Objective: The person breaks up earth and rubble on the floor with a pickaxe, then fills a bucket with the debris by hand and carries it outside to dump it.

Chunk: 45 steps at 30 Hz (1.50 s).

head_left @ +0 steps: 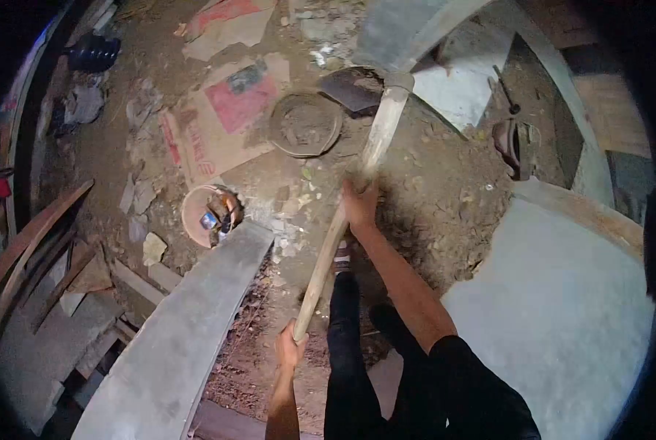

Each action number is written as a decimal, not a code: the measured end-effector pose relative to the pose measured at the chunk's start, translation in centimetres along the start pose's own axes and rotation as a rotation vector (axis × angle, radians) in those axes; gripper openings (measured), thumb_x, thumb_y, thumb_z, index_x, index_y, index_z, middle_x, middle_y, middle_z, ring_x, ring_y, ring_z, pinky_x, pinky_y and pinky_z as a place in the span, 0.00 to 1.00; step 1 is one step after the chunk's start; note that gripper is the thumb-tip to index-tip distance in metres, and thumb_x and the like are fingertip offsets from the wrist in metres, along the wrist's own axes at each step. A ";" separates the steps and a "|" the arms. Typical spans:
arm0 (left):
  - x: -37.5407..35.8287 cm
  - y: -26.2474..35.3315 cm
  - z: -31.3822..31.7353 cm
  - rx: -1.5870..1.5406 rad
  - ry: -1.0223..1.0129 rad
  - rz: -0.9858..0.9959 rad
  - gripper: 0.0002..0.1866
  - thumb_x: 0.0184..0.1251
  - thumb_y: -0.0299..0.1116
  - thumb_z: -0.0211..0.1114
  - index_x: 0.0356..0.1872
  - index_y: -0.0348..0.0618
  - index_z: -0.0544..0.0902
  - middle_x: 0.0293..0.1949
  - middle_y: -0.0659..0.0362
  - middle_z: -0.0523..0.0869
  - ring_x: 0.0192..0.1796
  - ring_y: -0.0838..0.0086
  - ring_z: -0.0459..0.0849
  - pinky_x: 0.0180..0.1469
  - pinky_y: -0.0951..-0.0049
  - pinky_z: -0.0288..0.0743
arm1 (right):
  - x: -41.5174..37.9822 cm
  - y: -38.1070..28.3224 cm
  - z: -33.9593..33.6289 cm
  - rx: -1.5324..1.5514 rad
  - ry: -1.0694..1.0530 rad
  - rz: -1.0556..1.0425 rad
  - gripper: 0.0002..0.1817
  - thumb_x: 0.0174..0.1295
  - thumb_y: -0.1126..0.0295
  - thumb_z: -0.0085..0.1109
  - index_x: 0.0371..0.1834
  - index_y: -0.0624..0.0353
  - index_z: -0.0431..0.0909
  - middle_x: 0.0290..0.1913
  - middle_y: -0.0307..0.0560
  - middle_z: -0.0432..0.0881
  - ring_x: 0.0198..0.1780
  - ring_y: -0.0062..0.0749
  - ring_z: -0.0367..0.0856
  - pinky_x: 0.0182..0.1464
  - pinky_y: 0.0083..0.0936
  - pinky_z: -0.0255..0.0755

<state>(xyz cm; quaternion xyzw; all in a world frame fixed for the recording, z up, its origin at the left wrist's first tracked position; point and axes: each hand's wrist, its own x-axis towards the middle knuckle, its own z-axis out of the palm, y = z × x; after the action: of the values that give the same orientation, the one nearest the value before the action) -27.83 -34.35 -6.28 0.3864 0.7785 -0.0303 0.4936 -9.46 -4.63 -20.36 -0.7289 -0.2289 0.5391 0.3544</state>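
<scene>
Where dirt ground (430,191) meets grey slab (555,315), long hoe (353,198) slanting up, blade (353,88) beside round pan (305,123). Right hand (359,205) clenched mid-handle, left hand (290,346) gripping handle end. Small bowl (196,213) left, by concrete curb (174,345).

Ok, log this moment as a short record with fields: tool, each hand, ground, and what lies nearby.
tool: hoe, long wooden handle, metal blade down on the soil
left hand: left hand gripping the handle's near end
right hand: right hand gripping the handle midway
ground: loose brown soil with rubble
nearby: round metal pan beside the blade; torn cement bag; small bowl of items; curved concrete slab
</scene>
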 end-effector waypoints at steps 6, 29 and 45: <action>-1.3 5.0 7.6 -0.003 -0.050 0.303 0.26 0.53 0.36 0.71 0.56 0.44 0.79 0.37 0.41 0.85 0.42 0.43 0.84 0.44 0.51 0.78 | 2.9 -0.8 -15.1 0.081 0.202 -0.106 0.34 0.63 0.67 0.62 0.69 0.63 0.57 0.51 0.51 0.75 0.47 0.34 0.73 0.48 0.33 0.67; -8.7 3.5 30.0 0.194 -0.401 0.284 0.16 0.58 0.27 0.66 0.48 0.40 0.79 0.34 0.41 0.85 0.39 0.43 0.84 0.39 0.55 0.77 | -4.1 22.3 -42.5 0.332 0.414 0.387 0.42 0.59 0.73 0.64 0.74 0.63 0.51 0.55 0.54 0.75 0.49 0.37 0.79 0.39 0.31 0.78; 17.2 11.3 55.1 -0.182 -0.359 0.275 0.19 0.61 0.21 0.65 0.55 0.40 0.79 0.41 0.55 0.85 0.44 0.66 0.83 0.46 0.66 0.77 | 16.7 16.9 -51.2 -0.124 0.761 -0.266 0.45 0.57 0.67 0.66 0.75 0.69 0.50 0.69 0.63 0.64 0.67 0.49 0.67 0.70 0.34 0.57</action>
<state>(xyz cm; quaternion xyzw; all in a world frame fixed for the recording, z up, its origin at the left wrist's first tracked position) 16.71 -40.28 -44.27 0.4313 0.6178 0.0393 0.6564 43.54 -17.39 -35.05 -0.8605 -0.2058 0.1652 0.4358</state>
